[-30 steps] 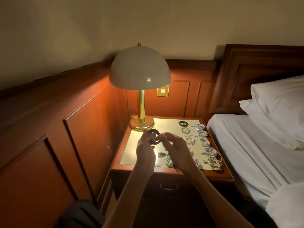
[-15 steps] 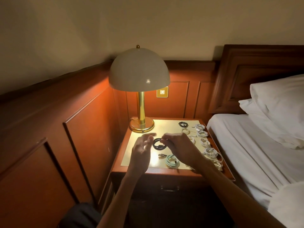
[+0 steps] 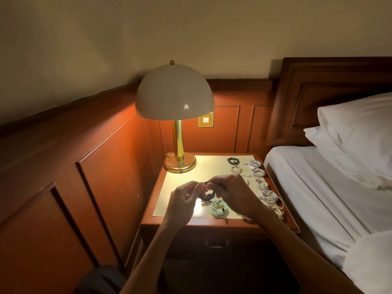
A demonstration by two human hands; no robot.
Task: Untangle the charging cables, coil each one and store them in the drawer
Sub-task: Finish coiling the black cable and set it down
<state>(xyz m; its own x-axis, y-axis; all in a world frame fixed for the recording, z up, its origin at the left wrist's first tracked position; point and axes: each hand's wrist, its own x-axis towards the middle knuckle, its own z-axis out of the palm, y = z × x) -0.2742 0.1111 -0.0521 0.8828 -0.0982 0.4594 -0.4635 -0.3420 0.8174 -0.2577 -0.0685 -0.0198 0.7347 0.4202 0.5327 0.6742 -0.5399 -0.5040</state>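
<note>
Two hands meet over the middle of the tabletop (image 3: 206, 167). The right hand (image 3: 235, 195) pinches the top of a black cable (image 3: 206, 196) wound into a small ring. The left hand (image 3: 184, 201), fingers curled, pinches the ring's left side. Just below the ring, a pale green coiled cable (image 3: 218, 207) lies on the tabletop. White coiled cables (image 3: 262, 183) line the right edge. The drawer (image 3: 216, 244) beneath is closed.

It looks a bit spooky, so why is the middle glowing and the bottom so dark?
Head view: the lamp is the only light seen, glowing on the nightstand top, left hand, right hand and black cable; the drawer front below sits in shadow. Also head view: glare dots the shade, and the wide lens bends the wall rail.
</note>
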